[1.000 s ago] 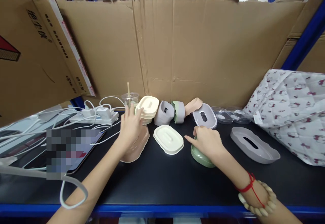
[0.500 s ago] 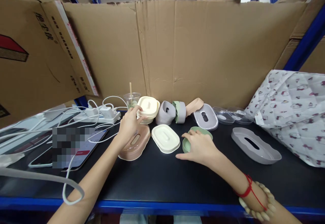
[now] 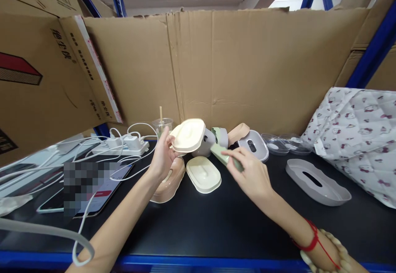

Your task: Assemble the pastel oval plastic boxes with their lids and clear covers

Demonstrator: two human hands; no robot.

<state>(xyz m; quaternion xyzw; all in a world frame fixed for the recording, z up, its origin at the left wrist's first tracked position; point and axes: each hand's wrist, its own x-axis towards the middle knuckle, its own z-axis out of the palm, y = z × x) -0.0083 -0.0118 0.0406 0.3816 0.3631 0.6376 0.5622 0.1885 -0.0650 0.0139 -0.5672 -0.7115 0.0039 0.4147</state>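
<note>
The left hand (image 3: 162, 157) grips a cream lid (image 3: 188, 135) (tilted), the right hand (image 3: 251, 174) pinches what looks like a green lid (image 3: 225, 155).

Both forearms are bare from the lower edge of the view up to the hands — no sleeves, no gloves. The left hand (image 3: 163, 157) carries no ring or band that can be seen, and its wrist is plain. The right hand (image 3: 251, 174) is likewise without rings. At the right wrist sits a thin red cord, knotted, with a short loose end — and just behind it a bracelet of chunky cream-coloured beads, partly cut off by the frame
</note>
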